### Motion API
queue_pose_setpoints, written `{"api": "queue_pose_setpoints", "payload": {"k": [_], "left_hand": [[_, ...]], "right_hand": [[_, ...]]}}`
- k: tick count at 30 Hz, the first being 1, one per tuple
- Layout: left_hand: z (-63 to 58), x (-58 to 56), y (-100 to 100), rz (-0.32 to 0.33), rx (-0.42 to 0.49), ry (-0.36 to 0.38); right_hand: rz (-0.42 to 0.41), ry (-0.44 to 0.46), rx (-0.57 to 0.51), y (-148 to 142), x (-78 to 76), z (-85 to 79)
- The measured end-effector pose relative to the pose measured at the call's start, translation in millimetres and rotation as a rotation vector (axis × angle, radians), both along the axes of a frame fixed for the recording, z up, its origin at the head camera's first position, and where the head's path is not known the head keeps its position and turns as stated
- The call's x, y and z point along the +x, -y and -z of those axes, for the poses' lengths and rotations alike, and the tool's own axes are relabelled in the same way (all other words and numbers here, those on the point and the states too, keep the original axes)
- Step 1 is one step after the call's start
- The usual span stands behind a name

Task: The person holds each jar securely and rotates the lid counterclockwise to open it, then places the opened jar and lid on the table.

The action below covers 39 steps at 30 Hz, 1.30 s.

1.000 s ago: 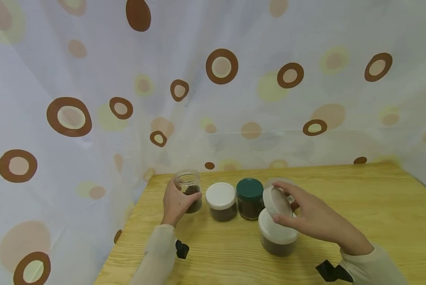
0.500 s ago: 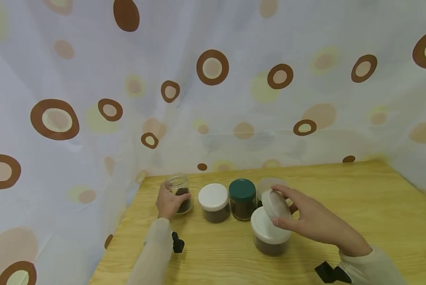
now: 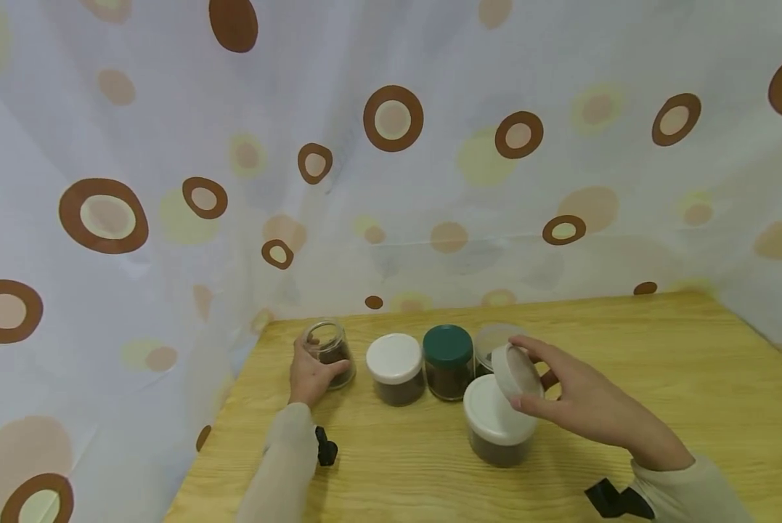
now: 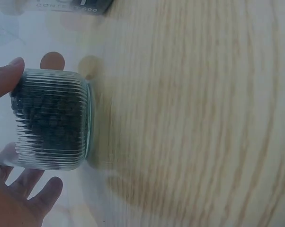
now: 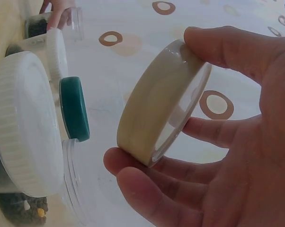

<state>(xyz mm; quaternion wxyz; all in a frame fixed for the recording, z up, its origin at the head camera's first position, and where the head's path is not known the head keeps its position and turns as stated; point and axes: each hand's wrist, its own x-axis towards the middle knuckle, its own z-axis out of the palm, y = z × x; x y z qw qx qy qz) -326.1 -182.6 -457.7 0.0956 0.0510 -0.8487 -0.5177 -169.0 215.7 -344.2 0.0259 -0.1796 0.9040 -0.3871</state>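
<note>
My left hand (image 3: pixel 310 379) grips a ribbed glass jar (image 4: pixel 52 118) at the table's far left, thumb on one side and fingers round the other. Dark grains fill its lower part; its top is uncovered and the jar leans a little. My right hand (image 3: pixel 583 399) pinches a pale jar lid (image 5: pixel 156 99) by its rim, on edge, over the jars at right. Just beneath it stands a wide jar with a white lid (image 3: pixel 498 408). Behind that, partly hidden, is a clear jar (image 5: pixel 72 182) with a bare threaded rim and dark contents.
A second white-lidded jar (image 3: pixel 397 367) and a green-lidded jar (image 3: pixel 448 359) stand between my hands, all on the wooden table (image 3: pixel 391 472). A patterned white curtain (image 3: pixel 430 181) hangs behind and along the left edge.
The left jar has tipped slightly, its mouth now turned more toward me. My right hand still holds the lid in nearly the same place. The head view has swung a little right.
</note>
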Motion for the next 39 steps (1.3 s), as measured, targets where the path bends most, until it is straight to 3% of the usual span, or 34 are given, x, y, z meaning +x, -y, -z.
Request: {"api": "queue_pose_setpoints", "payload": {"k": [8,14,18,25,31,36,39], "left_hand": [[3.6,1.1,2,0.015,0.041,0.029],[5.5,1.9,2,0.021,0.025,0.043],[5.9,3.0,2,0.016,0.02,0.047],[6.0,4.5,4,0.011,-0.007,0.055],[6.4,3.8,5,0.018,-0.014,0.075],[-2.5,10.8,10,0.062,-0.069,0.109],[-11.5,16.5,10,0.057,-0.113,0.071]], "right_hand": [[0.03,-0.011,0.024,-11,-1.2,0.8],[0.088,0.016,0.028,-35,-5.7,1.6],[0.124,0.059,0.037,-57,-18.6,5.7],[0.208,0.092,0.186,-93,-49.4,25.6],[0.242,0.12,0.262,-111,-66.6,38.6],[0.233,0.162,0.267,-124,-78.6,49.1],[0.223,0.163,0.269,-136,-85.9,59.1]]}}
